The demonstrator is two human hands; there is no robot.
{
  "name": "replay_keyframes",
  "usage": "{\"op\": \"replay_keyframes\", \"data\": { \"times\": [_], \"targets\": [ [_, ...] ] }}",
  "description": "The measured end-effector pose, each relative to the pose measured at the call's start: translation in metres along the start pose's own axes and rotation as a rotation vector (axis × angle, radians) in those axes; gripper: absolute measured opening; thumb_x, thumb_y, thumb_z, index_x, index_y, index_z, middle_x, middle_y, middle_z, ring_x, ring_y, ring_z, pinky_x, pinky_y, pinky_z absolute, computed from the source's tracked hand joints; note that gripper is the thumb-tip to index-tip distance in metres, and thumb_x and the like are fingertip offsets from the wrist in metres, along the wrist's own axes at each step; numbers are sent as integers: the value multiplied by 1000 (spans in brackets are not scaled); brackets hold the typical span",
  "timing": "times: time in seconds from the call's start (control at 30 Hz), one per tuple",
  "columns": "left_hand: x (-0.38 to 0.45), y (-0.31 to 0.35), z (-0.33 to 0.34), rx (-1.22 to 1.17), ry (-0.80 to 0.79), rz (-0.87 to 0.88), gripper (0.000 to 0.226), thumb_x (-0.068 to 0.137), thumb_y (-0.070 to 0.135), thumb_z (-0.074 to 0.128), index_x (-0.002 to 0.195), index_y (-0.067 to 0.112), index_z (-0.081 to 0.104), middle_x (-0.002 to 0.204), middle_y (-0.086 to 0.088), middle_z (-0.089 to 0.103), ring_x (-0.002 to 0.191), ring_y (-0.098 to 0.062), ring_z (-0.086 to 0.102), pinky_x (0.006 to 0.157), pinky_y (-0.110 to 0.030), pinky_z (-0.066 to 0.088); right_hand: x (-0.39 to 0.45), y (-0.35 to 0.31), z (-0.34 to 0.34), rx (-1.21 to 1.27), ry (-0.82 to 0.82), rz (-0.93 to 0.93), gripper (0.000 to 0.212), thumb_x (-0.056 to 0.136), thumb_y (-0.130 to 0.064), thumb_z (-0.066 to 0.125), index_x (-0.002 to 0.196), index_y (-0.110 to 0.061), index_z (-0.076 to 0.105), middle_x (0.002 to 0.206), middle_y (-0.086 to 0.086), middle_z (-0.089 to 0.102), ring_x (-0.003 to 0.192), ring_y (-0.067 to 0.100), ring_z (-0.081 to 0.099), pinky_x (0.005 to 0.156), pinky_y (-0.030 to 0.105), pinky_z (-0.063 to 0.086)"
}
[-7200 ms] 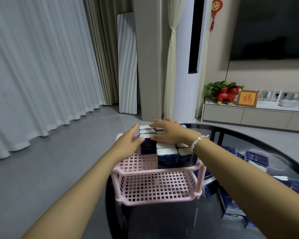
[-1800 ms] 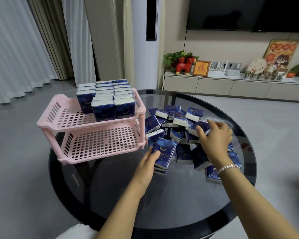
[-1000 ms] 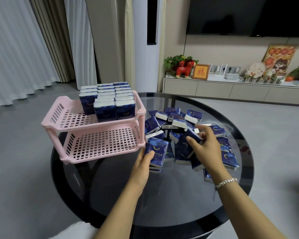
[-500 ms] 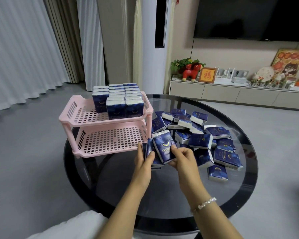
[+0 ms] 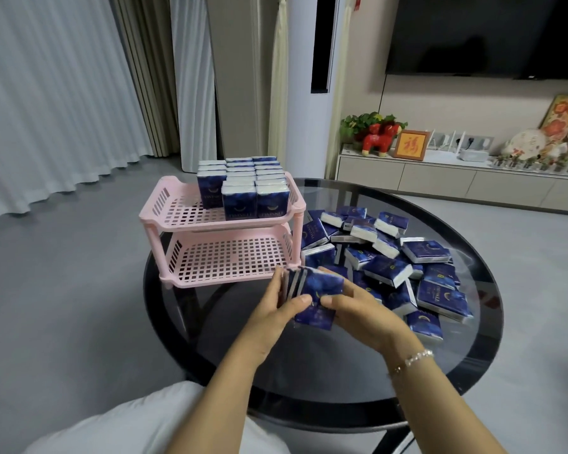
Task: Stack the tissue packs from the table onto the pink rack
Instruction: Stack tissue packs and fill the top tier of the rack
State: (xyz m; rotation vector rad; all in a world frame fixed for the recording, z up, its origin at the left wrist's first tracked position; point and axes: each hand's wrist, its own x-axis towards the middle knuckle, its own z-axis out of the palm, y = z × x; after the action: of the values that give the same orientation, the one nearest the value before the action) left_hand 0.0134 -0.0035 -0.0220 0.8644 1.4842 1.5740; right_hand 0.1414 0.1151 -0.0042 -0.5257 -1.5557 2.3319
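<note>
Left hand and right hand clamping upright tissue packs together, squared for pink rack just ahead.

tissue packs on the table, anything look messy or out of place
Yes. The loose tissue packs lie in a jumbled heap on the glass table, tilted and overlapping at all angles, unlike the neat rows of packs on the pink rack's top shelf. The lower shelf holds nothing. Nothing looks torn or spilled.
</note>
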Motion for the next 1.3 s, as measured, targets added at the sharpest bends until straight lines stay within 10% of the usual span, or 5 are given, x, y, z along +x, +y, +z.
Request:
{"op": "replay_keyframes", "data": {
  "times": [0.17, 0.37, 0.67, 1.13, 1.3],
  "targets": [
    [2, -2, -18, 303, -176, -40, 105, 61, 39, 77, 150, 35, 21, 150, 19, 33, 137, 3, 31, 116, -34, 27, 0, -2, -17, -492, -49, 6, 89, 70, 6, 75, 140, -27, 30, 135, -19, 40, 124, -2, 40, 96, 17, 44],
    [-1, -3, -18, 540, -275, -136, 109, 76, 38, 72, 149, 41, -8, 156, 23, 1, 144, -1, 6, 120, -35, 16, 0, 4, -26, -720, -91, 19, 103, 68, -3, 81, 141, -38, 17, 149, -11, 29, 138, 4, 26, 112, 34, 32],
    [-2, -3, -3, 657, -309, -234, 106, 93, 28, 57, 137, 27, -39, 160, 8, 4, 142, -10, 22, 107, -21, 24, 0, -5, -29, -916, -120, 49, 111, 69, -19, 82, 147, -43, 6, 142, -22, 30, 122, 9, 44, 92, 24, 48],
    [-8, 2, -3, 655, -231, -129, 78, 98, 29, 48, 150, 36, -10, 158, 16, 5, 143, -6, 16, 106, -19, 17, 10, -2, -33, -724, -122, 47, 101, 73, -10, 79, 147, -35, 16, 147, -3, 39, 129, 17, 45, 75, 15, 49],
    [-10, 8, -2, 617, -173, -84, 76, 95, 29, 54, 151, 38, 3, 153, 20, 17, 137, 0, 21, 108, -20, 21, 8, -12, -27, -702, -115, 62, 82, 75, 4, 72, 138, -27, 31, 126, -6, 57, 103, 3, 63, 81, 20, 51]
  ]
}}
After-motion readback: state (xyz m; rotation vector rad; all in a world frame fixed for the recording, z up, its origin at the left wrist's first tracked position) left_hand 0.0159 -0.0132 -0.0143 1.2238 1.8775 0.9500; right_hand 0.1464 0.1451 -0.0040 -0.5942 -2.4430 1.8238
